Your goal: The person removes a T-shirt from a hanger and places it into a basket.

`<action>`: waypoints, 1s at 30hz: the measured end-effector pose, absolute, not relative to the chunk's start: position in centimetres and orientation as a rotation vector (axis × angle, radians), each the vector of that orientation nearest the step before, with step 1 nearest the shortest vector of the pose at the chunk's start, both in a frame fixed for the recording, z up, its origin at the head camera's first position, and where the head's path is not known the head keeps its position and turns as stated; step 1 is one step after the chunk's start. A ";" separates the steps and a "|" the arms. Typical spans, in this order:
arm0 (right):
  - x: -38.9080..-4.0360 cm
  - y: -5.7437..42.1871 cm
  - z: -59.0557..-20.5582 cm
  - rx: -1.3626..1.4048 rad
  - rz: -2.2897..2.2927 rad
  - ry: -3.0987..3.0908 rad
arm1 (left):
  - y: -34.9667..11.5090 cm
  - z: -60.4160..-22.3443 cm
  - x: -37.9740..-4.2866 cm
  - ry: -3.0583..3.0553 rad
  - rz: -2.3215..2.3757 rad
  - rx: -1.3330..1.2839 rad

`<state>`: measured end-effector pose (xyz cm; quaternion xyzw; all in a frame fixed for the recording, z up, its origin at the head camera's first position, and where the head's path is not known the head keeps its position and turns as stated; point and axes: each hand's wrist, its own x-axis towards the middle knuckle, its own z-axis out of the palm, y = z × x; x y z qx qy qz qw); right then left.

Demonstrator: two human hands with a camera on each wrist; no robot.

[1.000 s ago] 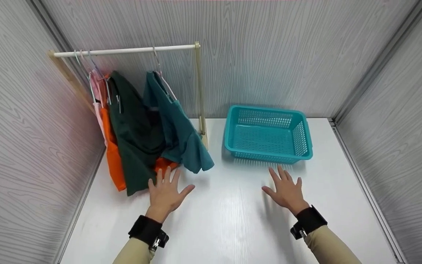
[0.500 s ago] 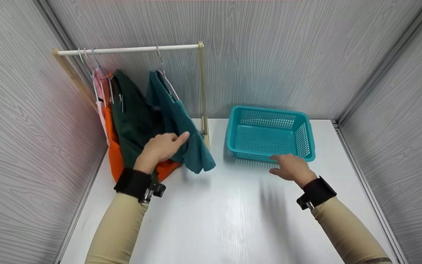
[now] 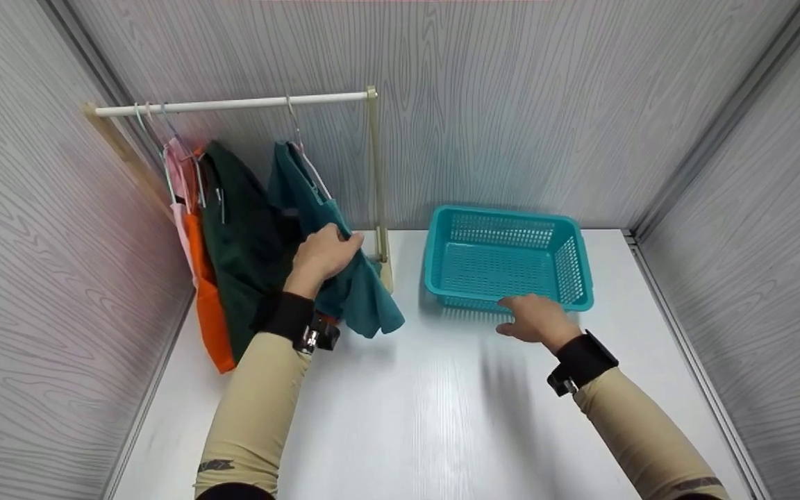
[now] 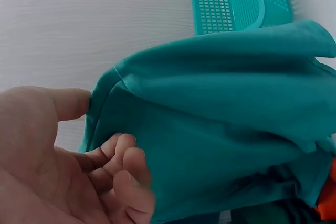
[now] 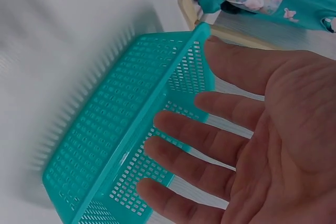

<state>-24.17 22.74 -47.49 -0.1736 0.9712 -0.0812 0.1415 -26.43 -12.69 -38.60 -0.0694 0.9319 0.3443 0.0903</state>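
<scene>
A teal shirt [image 3: 365, 298] hangs from a hanger near the right end of a clothes rack [image 3: 233, 104]. My left hand [image 3: 327, 253] holds it by one edge in the head view. In the left wrist view the thumb [image 4: 73, 103] lies at the cloth's edge and the other fingers are curled in front of the cloth. My right hand [image 3: 535, 321] hovers at the front rim of a teal plastic basket [image 3: 507, 215]. Its fingers are loosely extended and hold nothing. The right wrist view catches a pale print with pink bows on the shirt.
Further left on the rack hang a dark green garment [image 3: 240, 243], an orange one [image 3: 212, 326] and a pink one [image 3: 181, 229]. The basket stands right of the rack on the white table [image 3: 435, 417]. Grey wood-grain walls [image 3: 511, 104] enclose the table at the back and sides.
My left hand has reached forward from above the table to the teal shirt, its spread fingers curling in. The right hand has moved slightly forward to the basket's rim, its fingers less spread.
</scene>
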 end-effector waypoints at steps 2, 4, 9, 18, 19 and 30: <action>-24.2 22.7 -47.6 -0.495 -0.223 2.791 | -12.8 -38.6 -26.5 2.707 1.126 -0.250; -24.2 22.7 -47.7 -0.489 -0.215 2.778 | -13.1 -38.5 -26.6 2.655 1.207 -0.300; -24.4 22.6 -47.8 -0.508 -0.198 2.780 | -13.9 -38.1 -27.1 2.621 1.250 -0.374; -24.4 22.4 -48.3 -0.586 -0.216 2.826 | -14.7 -37.1 -27.7 2.502 1.422 -0.410; -24.4 22.5 -48.4 -0.594 -0.214 2.827 | -14.7 -37.1 -27.8 2.496 1.445 -0.420; -24.2 22.6 -48.7 -0.638 -0.228 2.822 | -15.1 -35.8 -27.1 2.951 1.197 -0.381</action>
